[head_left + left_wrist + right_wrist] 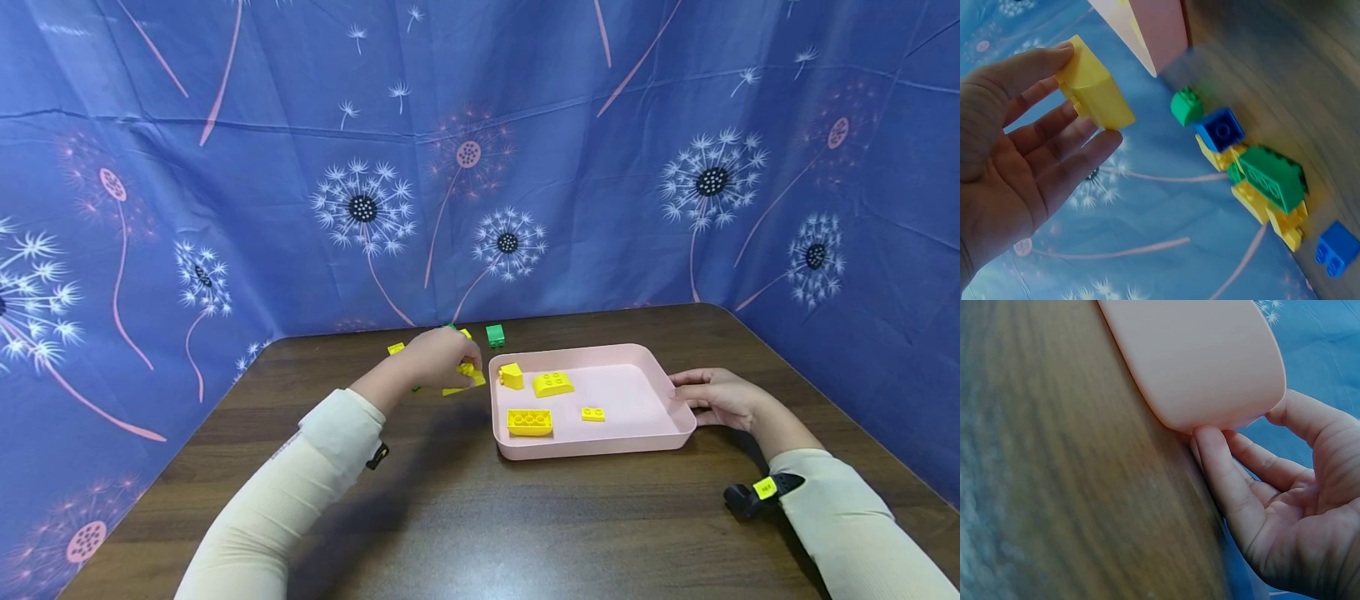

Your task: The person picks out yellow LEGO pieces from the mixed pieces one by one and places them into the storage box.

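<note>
My left hand (433, 360) pinches a yellow toy building brick (1099, 94) with sloped sides, thumb on one end and fingertips on the other. In the head view it is just left of a shallow pink tray (592, 445). Several yellow bricks lie in the tray, among them a long one (529, 422) with its hollow side up, a curved one (552, 384) and a small flat one (592, 413). My right hand (723, 402) holds the tray's right end, thumb at the rim and fingertips against the outer wall.
Loose bricks lie on the wooden table (480, 517) left of the tray: a small green one (495, 336), a long green one (1272, 178), blue ones (1221, 130) and yellow ones, partly hidden by my left hand in the head view. A blue dandelion cloth (585, 167) hangs behind the table.
</note>
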Available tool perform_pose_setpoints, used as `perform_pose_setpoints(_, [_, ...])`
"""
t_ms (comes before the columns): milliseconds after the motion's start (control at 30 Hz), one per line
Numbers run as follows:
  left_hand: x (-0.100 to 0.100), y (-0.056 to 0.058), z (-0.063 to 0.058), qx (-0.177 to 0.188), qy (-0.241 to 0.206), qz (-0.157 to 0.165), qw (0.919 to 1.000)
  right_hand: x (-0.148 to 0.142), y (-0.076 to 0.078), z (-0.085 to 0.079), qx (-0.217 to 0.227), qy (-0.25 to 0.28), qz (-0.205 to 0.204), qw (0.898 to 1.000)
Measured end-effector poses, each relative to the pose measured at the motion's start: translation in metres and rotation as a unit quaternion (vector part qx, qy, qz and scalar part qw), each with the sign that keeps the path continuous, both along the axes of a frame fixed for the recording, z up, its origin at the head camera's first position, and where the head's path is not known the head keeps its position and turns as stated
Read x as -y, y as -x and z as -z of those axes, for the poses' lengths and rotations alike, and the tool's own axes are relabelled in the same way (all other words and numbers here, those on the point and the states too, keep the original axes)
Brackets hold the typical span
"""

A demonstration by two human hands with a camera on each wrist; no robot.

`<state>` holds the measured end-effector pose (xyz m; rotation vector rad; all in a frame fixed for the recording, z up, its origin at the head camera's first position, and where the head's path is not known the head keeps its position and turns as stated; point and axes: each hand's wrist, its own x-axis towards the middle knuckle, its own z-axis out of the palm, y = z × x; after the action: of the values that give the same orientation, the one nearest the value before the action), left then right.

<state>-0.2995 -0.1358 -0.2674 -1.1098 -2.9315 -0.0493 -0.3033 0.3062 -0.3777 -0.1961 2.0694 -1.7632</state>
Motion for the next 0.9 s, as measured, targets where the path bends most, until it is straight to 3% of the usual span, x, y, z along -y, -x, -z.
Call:
perform_pose_setpoints(233, [-0.023, 0.000, 0.006, 0.013, 0.010, 0.033, 0.9993, 0.000, -0.001, -0.001, 0.000, 0.005, -0.002, 1.000])
perform_pose_setpoints(633, [-0.066, 0.001, 0.017, 0.032, 0.016, 0.042, 0.9985, 0.000, 0.000, -0.001, 0.002, -0.002, 0.001, 1.000])
perform_pose_setpoints(900, [-0.097, 0.001, 0.026, 0.029, 0.033, 0.084, 0.9955, 0.000, 0.000, -0.002, 0.001, -0.005, 0.002, 1.000])
